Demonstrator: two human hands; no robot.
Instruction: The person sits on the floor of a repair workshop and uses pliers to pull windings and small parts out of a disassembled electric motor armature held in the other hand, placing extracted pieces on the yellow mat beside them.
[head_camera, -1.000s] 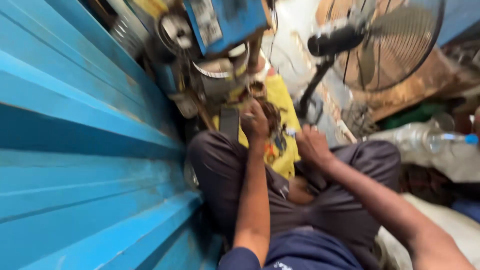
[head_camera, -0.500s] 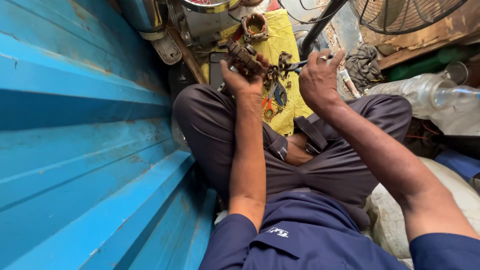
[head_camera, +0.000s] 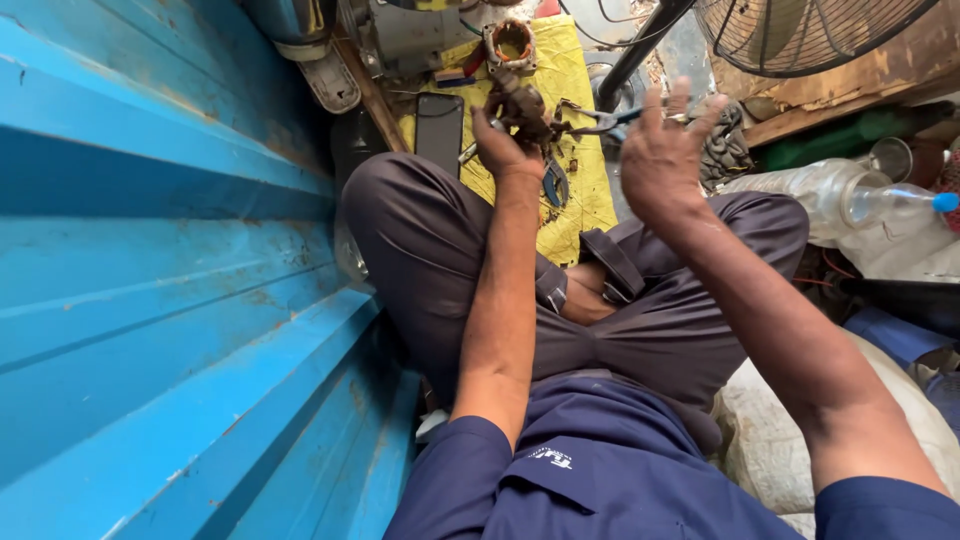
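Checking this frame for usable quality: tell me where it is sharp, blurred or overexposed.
Head view: even daylight, no hard shadows; left hand and the rusty part it grips are fairly sharp; right hand with pliers slightly smeared; blue metal wall stretched by the wide lens; plastic bottle shows glare.

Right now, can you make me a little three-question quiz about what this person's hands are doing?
1. True or false: the left hand grips a rusty motor part.
2. Which tool does the right hand hold? A) pliers B) paintbrush C) spoon
3. What colour is the cloth under the work?

Key:
1. True.
2. A, the pliers; the fingers are spread, and the grip itself is hidden.
3. Yellow.
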